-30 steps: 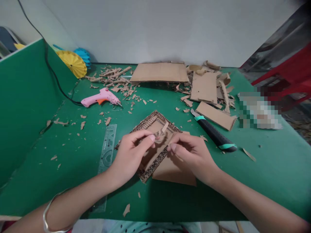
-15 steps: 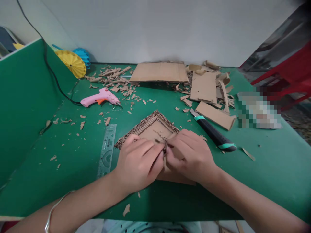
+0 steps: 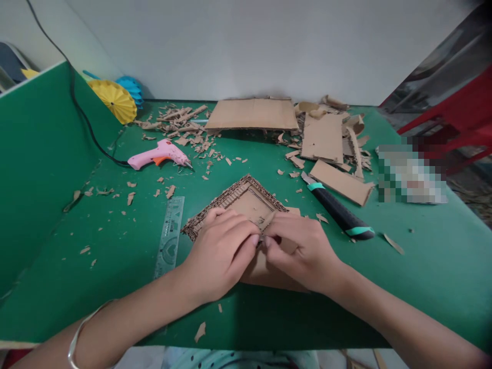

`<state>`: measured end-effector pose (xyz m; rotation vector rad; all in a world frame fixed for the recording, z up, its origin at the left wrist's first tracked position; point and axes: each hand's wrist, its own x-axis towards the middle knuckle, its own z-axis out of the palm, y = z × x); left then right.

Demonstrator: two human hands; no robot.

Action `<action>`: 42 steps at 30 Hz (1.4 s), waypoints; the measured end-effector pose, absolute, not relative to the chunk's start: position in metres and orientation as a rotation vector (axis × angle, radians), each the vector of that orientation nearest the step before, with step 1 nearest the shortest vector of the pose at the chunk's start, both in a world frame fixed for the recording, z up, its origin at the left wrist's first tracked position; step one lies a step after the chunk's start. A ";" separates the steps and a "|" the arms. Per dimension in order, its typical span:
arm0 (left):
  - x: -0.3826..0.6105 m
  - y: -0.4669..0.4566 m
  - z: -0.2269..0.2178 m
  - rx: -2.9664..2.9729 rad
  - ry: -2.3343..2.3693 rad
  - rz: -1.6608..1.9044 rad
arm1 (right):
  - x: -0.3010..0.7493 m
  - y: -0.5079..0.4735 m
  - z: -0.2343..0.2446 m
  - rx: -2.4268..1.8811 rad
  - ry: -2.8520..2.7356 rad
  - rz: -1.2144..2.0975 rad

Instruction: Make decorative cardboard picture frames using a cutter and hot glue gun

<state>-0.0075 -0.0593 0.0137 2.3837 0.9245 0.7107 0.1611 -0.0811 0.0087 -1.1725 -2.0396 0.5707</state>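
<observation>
My left hand [image 3: 226,251] and right hand [image 3: 303,246] pinch the cardboard frame [image 3: 248,202], hiding its near corner — the ruler [image 3: 169,233] at left, partly behind my forearm [image 3: 154,302], is unreadable.

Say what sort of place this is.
Probably a craft work table, whether at home or in a classroom I can't tell. Evidence: a pink glue gun, a utility knife and cut cardboard pieces, all lying on the green tabletop.

Craft workspace. Green tabletop [image 3: 434,266] with pink plastic glue gun [image 3: 148,157], black-and-teal knife [image 3: 334,206], clear plastic ruler [image 3: 169,238], torn brown cardboard scraps [image 3: 184,114].
</observation>
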 end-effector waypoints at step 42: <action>-0.008 -0.060 0.011 2.143 0.920 0.751 | 0.161 -0.079 0.010 -1.177 -1.896 0.839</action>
